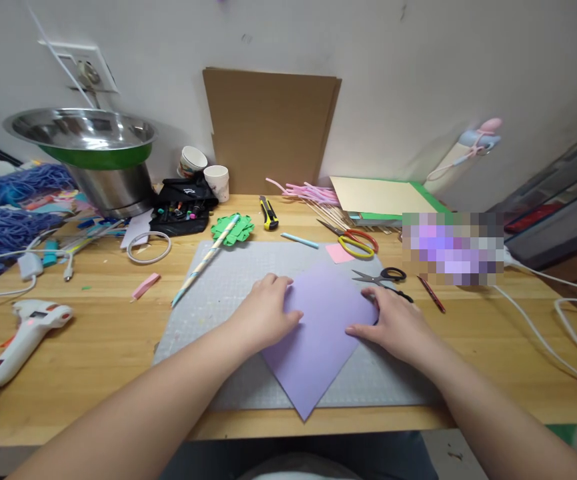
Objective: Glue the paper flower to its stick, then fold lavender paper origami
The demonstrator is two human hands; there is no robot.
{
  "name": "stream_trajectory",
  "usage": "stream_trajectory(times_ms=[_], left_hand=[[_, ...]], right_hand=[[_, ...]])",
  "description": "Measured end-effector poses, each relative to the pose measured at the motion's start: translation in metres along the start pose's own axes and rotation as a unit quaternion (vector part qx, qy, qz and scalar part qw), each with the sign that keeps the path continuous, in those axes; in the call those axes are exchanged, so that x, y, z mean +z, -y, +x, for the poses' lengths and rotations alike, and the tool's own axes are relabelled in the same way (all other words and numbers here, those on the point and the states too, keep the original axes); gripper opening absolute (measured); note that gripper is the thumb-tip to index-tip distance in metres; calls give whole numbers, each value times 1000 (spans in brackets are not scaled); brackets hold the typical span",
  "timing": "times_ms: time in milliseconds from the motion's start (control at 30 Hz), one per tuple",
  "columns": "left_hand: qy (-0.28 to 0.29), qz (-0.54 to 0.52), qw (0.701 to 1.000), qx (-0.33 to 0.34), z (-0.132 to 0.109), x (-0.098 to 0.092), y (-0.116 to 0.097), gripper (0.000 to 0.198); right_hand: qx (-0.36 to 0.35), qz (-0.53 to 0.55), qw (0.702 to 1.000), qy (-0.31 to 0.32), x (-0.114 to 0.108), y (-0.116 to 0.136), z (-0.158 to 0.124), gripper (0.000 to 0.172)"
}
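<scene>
A lilac sheet of paper (pixel 321 333) lies cornerwise on a grey cutting mat (pixel 208 313), one corner pointing toward me. My left hand (pixel 265 310) rests flat on the sheet's left corner, fingers stretched out. My right hand (pixel 393 323) presses on the right corner, fingers spread, thumb on the paper. Neither hand holds anything. Black-handled scissors (pixel 383 275) lie just beyond my right hand.
A white glue gun (pixel 23 333) lies at the left. Orange-and-yellow scissors (pixel 355 241), a yellow box cutter (pixel 268 213), a green paper flower (pixel 232 229), a rolled paper stick (pixel 203 263) and a pink note (pixel 338 253) lie behind the mat. A steel bowl (pixel 83 137) stands back left; white cables (pixel 558 313) trail at the right.
</scene>
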State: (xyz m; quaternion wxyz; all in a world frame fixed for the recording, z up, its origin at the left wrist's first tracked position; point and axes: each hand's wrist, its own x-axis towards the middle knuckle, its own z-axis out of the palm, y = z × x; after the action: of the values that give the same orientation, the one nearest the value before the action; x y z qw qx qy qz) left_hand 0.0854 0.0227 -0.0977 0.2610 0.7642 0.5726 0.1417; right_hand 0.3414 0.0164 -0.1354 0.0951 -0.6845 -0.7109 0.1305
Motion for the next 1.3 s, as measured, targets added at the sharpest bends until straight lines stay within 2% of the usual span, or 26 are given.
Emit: stream_trajectory(times_ms=[67, 167, 267, 400, 567, 633, 733, 867, 1300], left_hand=[[0, -32, 999, -11, -4, 1, 2, 51], [-18, -85, 996, -26, -6, 1, 7, 51], [-53, -155, 986, -42, -1, -5, 13, 56], [-57, -279, 957, -58, 7, -17, 15, 37], [-89, -390, 912, -90, 4, -17, 18, 36], [-106, -418, 896, -107, 3, -12, 21, 36], [-112, -446, 878, -135, 3, -7, 27, 35], [-106, -468, 861, -167, 6, -2, 33, 36], [-102, -474, 851, -203, 5, 2, 37, 29]], right_hand=[[-4, 64, 997, 32, -6, 1, 5, 51], [-50, 144, 986, 73, -16, 6, 7, 25], [-91, 231, 961, 124, -26, 14, 6, 24], [-47, 419, 885, 198, -40, 27, 14, 25], [52, 602, 779, 166, -38, 40, 35, 32], [63, 628, 755, 179, -28, 46, 40, 33], [68, 635, 740, 210, -11, 52, 40, 28], [84, 646, 729, 211, 3, 53, 33, 24], [116, 644, 730, 198, 3, 55, 24, 33]])
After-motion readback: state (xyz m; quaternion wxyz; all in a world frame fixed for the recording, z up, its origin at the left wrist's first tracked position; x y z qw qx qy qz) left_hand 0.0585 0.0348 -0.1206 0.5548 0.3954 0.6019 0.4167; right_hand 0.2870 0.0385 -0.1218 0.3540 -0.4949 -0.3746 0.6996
